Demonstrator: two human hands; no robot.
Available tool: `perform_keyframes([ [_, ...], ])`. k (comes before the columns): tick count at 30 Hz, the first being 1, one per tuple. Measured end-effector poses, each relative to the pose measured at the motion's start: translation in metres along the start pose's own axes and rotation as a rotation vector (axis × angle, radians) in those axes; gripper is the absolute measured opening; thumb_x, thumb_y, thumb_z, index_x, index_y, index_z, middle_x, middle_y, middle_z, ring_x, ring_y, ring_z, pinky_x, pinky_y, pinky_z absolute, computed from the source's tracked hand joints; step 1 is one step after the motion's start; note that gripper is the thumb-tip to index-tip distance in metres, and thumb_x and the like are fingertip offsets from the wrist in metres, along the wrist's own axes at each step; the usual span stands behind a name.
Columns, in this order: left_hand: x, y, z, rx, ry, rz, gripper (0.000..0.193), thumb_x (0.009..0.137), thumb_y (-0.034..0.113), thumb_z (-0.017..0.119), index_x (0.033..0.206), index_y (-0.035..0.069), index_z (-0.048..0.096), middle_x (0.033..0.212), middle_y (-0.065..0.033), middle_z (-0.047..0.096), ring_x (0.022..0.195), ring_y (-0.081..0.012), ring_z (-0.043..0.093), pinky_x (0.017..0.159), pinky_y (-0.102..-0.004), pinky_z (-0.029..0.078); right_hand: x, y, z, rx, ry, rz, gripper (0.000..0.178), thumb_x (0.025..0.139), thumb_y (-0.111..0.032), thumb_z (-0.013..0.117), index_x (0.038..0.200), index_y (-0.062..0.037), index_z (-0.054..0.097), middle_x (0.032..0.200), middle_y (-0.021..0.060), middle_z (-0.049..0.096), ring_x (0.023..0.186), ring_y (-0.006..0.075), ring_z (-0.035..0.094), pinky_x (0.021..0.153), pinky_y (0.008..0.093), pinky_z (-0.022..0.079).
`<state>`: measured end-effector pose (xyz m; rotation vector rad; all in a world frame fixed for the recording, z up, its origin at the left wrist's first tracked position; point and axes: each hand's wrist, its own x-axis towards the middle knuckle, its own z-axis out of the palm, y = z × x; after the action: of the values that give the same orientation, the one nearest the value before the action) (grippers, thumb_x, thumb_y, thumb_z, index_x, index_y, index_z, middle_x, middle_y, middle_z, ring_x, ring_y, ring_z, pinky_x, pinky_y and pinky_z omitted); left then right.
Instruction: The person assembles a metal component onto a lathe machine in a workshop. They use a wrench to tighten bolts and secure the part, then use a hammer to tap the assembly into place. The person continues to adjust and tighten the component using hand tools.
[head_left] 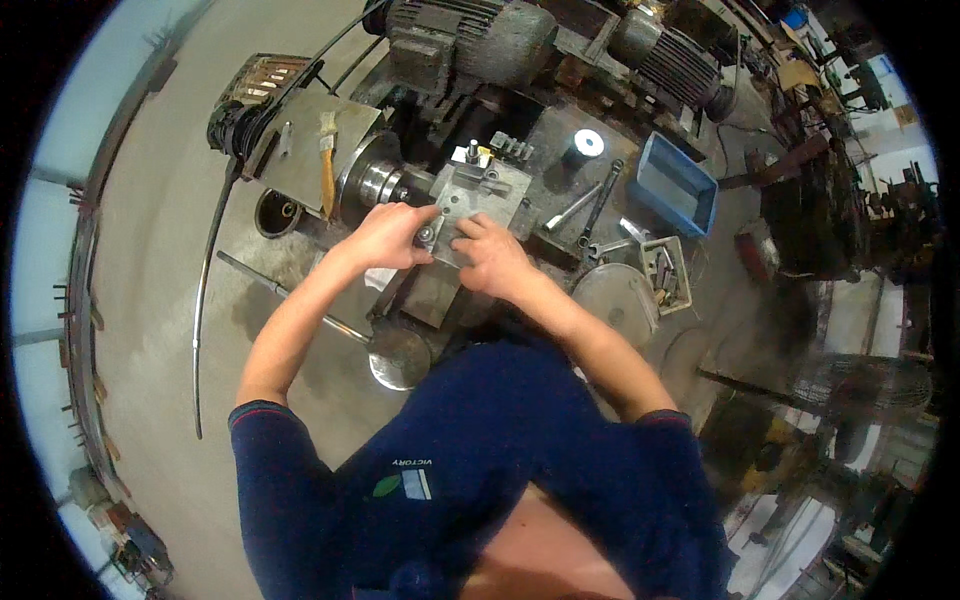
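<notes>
A grey metal plate with holes (462,205) lies on the machine in front of me. At its left edge is my left hand (390,238), thumb and forefinger apart on either side of a round metal bolt head (425,234). My right hand (492,262) rests over the near right part of the plate, its fingers bent and their tips toward the left hand. Whatever may be under those fingertips is hidden. Just left of the plate sits a round, shiny spindle chuck (375,180). An upright bolt (473,150) stands at the plate's far end.
A wooden-handled brush (327,175) lies on the machine housing. To the right are wrenches (600,205), a blue bin (676,185), a small tray of parts (665,272) and a white-topped roll (588,143). A motor (470,40) stands behind; a long bar handle (300,300) juts left.
</notes>
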<state>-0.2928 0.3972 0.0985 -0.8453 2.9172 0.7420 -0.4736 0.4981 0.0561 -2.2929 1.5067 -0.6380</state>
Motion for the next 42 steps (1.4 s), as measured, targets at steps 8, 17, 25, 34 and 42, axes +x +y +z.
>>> perform_keyframes([
  [8, -0.01, 0.004, -0.008, -0.161, -0.002, -0.047, 0.067, 0.062, 0.021, 0.074, 0.121, 0.002, 0.049, 0.069, -0.0152, 0.059, 0.068, -0.0295, 0.06, 0.064, -0.0384, 0.046, 0.0, -0.008, 0.011, 0.018, 0.077, -0.023, 0.034, 0.054, -0.017, 0.063, 0.083, 0.0002, 0.062, 0.108, 0.0158, 0.053, 0.097, 0.0311, 0.048, 0.083, 0.0375, 0.044],
  [17, -0.024, -0.041, 0.061, -0.731, 0.251, -0.314, 0.035, 0.082, 0.008, 0.054, 0.115, -0.005, 0.051, 0.066, -0.0053, 0.057, 0.053, -0.0086, 0.053, 0.047, -0.0262, 0.044, -0.001, -0.016, 0.013, -0.041, 0.088, 0.002, 0.041, 0.055, -0.016, 0.061, 0.092, 0.0014, 0.061, 0.116, 0.0204, 0.05, 0.101, 0.0351, 0.046, 0.087, 0.0398, 0.042],
  [25, -0.009, -0.028, 0.074, -0.717, 0.44, -0.333, 0.029, 0.079, 0.012, 0.06, 0.106, 0.0, 0.06, 0.066, -0.0083, 0.059, 0.06, -0.0109, 0.05, 0.057, -0.0292, 0.043, 0.0, -0.014, 0.01, -0.075, 0.031, -0.005, 0.047, 0.054, -0.016, 0.06, 0.098, 0.0018, 0.061, 0.12, 0.0218, 0.048, 0.103, 0.0364, 0.046, 0.089, 0.0402, 0.042],
  [34, -0.014, -0.023, 0.081, -0.846, 0.574, -0.402, 0.028, 0.08, 0.014, 0.063, 0.102, -0.003, 0.062, 0.085, -0.012, 0.067, 0.071, -0.0108, 0.058, 0.068, -0.0276, 0.047, -0.01, -0.027, -0.002, -0.095, 0.043, 0.05, 0.047, 0.054, -0.014, 0.059, 0.098, -0.0014, 0.062, 0.118, 0.0185, 0.051, 0.102, 0.0351, 0.046, 0.088, 0.0429, 0.041],
  [42, -0.012, -0.022, 0.088, -0.982, 0.608, -0.41, 0.025, 0.08, 0.013, 0.062, 0.1, -0.002, 0.064, 0.087, -0.0126, 0.068, 0.075, -0.012, 0.061, 0.068, -0.028, 0.048, -0.002, -0.02, -0.008, -0.041, 0.061, -0.012, 0.042, 0.051, -0.012, 0.058, 0.091, -0.0011, 0.063, 0.109, 0.0163, 0.056, 0.092, 0.0336, 0.051, 0.079, 0.0402, 0.046],
])
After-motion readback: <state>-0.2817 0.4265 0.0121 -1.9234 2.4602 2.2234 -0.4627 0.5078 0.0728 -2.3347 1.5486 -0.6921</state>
